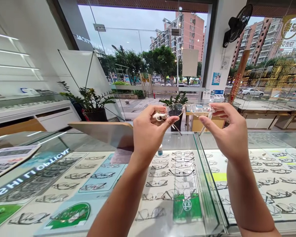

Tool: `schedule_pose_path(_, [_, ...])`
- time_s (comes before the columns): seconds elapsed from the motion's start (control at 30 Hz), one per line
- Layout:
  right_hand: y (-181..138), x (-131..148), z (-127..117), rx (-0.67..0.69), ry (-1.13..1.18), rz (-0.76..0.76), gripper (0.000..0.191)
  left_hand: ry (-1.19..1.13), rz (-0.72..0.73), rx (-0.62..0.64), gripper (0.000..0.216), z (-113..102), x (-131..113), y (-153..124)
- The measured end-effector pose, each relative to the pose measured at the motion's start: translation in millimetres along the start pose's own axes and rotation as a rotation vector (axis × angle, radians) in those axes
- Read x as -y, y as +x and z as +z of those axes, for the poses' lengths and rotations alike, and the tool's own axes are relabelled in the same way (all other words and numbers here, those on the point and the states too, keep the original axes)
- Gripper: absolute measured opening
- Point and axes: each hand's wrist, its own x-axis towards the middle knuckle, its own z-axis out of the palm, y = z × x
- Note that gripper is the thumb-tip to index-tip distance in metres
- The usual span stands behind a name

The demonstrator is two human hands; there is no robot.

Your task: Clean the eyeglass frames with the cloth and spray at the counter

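Note:
A pair of eyeglasses (pixel 199 109) with clear lenses and a thin frame is held up at chest height, above the glass counter. My left hand (pixel 148 131) pinches its left side between thumb and fingers. Tucked in the same hand's curled fingers is a small cream-coloured thing (pixel 160 116), perhaps a cloth; its kind is not clear. On the other side, my right hand (pixel 230 131) grips the frame's right edge with thumb and forefinger. The temples slant downward below the lenses, partly hidden by my hands.
Rows of eyeglasses (pixel 156 183) lie inside the glass display counter (pixel 199 154) beneath my arms. A wooden-edged board (pixel 101 131) stands left of my left hand, near a small bottle (pixel 160 150). Potted plants (pixel 95 102), a glass front and a wall fan (pixel 239 24) are beyond.

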Motion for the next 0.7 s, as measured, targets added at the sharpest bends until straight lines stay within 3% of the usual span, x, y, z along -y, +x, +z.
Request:
schedule_pose_path(0.5, [5,-19,1,0.181,0.083,0.125,0.043,0.174,0.304,-0.18,0.041,0,-5,-4])
schedule_pose_path(0.7, [5,-23,3,0.215,0.094,0.129,0.046,0.208,0.304,-0.202,0.038,-1,-13,-6])
